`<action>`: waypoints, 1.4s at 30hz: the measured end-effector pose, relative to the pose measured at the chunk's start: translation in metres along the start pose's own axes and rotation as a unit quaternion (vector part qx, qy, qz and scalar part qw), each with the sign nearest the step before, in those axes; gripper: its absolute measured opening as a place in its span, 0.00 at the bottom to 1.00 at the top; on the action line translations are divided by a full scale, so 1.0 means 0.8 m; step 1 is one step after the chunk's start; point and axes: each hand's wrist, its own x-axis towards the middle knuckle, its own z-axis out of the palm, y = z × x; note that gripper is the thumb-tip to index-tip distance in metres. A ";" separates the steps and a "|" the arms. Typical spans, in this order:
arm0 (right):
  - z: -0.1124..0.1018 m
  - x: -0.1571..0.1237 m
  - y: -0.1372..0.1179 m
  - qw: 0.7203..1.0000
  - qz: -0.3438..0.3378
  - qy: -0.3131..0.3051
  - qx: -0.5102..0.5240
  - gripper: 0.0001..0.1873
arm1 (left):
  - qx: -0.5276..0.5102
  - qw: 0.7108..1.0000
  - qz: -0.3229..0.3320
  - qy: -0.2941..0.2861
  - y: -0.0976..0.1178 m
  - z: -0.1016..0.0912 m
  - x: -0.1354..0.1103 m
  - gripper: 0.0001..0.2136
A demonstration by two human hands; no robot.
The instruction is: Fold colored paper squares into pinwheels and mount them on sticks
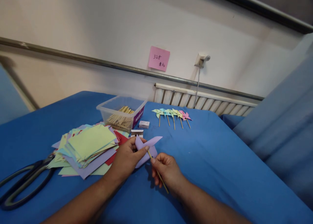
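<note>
My left hand point(127, 158) pinches a folded purple paper pinwheel point(149, 145) just above the blue table. Its thumb presses on the centre of the paper. My right hand point(166, 171) is closed round a thin wooden stick point(160, 177) that runs up into the back of the pinwheel. Both hands are close together near the table's middle.
A messy stack of coloured paper squares point(88, 145) lies to the left, with black scissors point(24, 181) beyond it. A clear plastic tub of wooden sticks point(122, 114) and a small white box point(144, 124) stand behind. Several finished pinwheels point(172, 113) lie in a row farther back. The blue table point(220, 165) meets the wall.
</note>
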 end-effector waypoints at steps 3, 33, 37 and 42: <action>0.000 -0.001 -0.001 1.000 0.001 0.000 -0.001 0.27 | 0.004 1.000 -0.009 0.010 -0.001 0.001 0.000 0.19; 0.000 -0.001 -0.001 1.000 0.003 0.005 -0.002 0.26 | -0.035 0.999 -0.025 -0.004 0.002 0.001 0.000 0.20; 0.001 0.000 0.000 1.000 -0.001 0.003 -0.001 0.27 | -0.024 0.999 -0.023 -0.001 0.001 0.001 0.000 0.21; 0.001 0.000 0.002 1.000 -0.010 0.001 0.000 0.26 | -0.028 0.999 -0.027 -0.002 0.004 0.000 0.000 0.20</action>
